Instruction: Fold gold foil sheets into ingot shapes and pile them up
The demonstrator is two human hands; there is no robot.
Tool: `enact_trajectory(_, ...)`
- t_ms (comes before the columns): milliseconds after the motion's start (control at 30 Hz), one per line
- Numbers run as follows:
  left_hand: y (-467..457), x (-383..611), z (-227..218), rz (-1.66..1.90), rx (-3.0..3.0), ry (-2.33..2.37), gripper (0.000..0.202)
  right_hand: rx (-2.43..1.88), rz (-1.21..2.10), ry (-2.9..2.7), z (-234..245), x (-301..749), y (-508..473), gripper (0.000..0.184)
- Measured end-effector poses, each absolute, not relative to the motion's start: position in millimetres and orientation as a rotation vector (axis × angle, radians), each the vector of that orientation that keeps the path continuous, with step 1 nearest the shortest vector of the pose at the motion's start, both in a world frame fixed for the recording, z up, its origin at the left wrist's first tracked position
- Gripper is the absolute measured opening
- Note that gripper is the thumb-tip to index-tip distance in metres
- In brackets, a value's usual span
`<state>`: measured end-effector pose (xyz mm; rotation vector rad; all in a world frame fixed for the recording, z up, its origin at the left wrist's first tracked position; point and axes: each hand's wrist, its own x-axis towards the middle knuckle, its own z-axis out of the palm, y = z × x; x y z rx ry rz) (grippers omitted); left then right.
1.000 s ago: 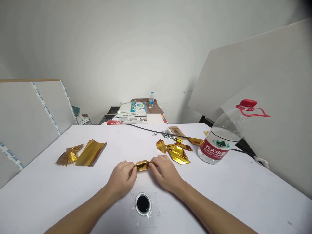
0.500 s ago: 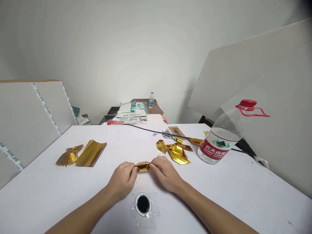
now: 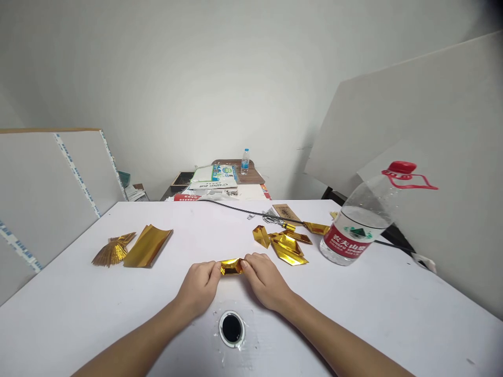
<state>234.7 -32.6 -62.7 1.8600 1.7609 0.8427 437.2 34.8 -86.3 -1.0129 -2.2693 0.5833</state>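
Note:
A small folded piece of gold foil paper (image 3: 231,266) lies on the white table (image 3: 393,309) between my two hands. My left hand (image 3: 198,288) pinches its left end with fingers closed. My right hand (image 3: 265,281) pinches its right end, fingers curled over it. Both hands rest on the table just behind a round black hole (image 3: 231,328) in the tabletop.
Several folded gold pieces (image 3: 286,244) lie to the right of my hands. A stack of gold sheets (image 3: 148,246) and a fanned gold bundle (image 3: 111,251) sit at the left. A big water bottle with a red cap (image 3: 363,222) leans at the right. A black cable (image 3: 236,208) crosses the back.
The gold piece looks slightly shorter and more compact between my fingers. My hands stay in nearly the same place.

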Motion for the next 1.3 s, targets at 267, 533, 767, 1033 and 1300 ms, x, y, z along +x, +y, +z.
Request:
enact_trajectory(267, -28, 243, -63, 0.906, 1.897, 1.874, 0.055, -1.185, 0.604, -2.150, -88, 430, 35, 0.047)
enact_trajectory(533, -26, 245, -66, 0.940, 1.824, 1.751, 0.055, -1.179, 0.768, -2.069, -81, 427, 30, 0.048)
enact_trajectory(767, -32, 224, -56, 1.089, 1.946, 1.663, 0.035, -1.201, 1.195, -1.822, -84, 432, 35, 0.035)
enact_trajectory(1033, -33, 214, -54, 0.978, 2.114, 1.235, 0.026, -1.133, 1.309, -1.829, -83, 439, 37, 0.041)
enact_trajectory(1300, -31, 218, -31, 1.113, 1.400, 1.060, 0.053, -0.566, 1.482, -1.701, -55, 445, 30, 0.061)
